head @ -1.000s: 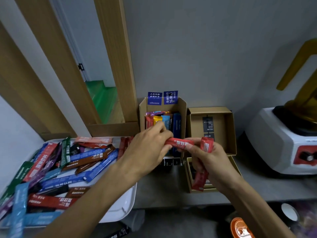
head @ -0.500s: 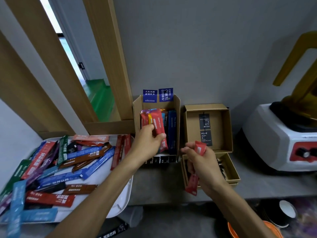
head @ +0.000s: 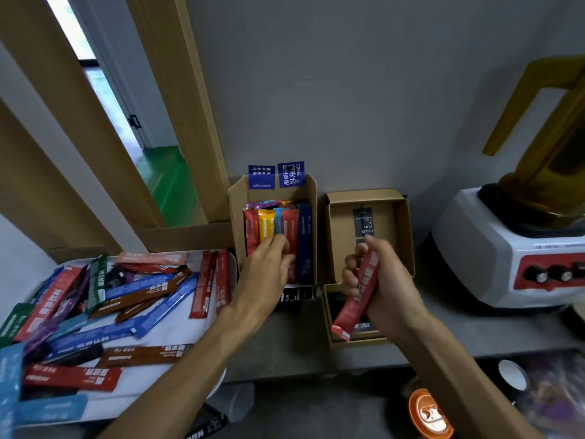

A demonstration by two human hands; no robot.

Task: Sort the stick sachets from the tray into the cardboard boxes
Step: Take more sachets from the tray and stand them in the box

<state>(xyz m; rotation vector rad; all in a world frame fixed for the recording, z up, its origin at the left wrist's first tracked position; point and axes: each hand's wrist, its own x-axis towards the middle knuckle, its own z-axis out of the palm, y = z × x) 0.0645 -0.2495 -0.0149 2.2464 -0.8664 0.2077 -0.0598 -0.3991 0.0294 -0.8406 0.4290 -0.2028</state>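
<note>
A white tray (head: 177, 331) at the left holds several stick sachets (head: 104, 305) in red, blue, brown, green and purple. The left cardboard box (head: 237, 217) stands open with several sachets packed upright inside. My left hand (head: 269, 274) rests at its mouth, fingers lying on a red sachet (head: 289, 226) among the packed ones. My right hand (head: 383, 280) grips another red sachet (head: 357, 299), held slanted over the right cardboard box (head: 335, 236), whose open lid shows a black label.
A white and red blender base (head: 506, 258) with a yellow jug stands at the right. Wooden posts (head: 190, 106) rise behind the tray. An orange-lidded can (head: 427, 413) and a cup (head: 512, 375) sit below the shelf edge.
My left hand took a red sachet from my right hand, carried it to the left box and set it among the others. My right hand kept its own red sachet.
</note>
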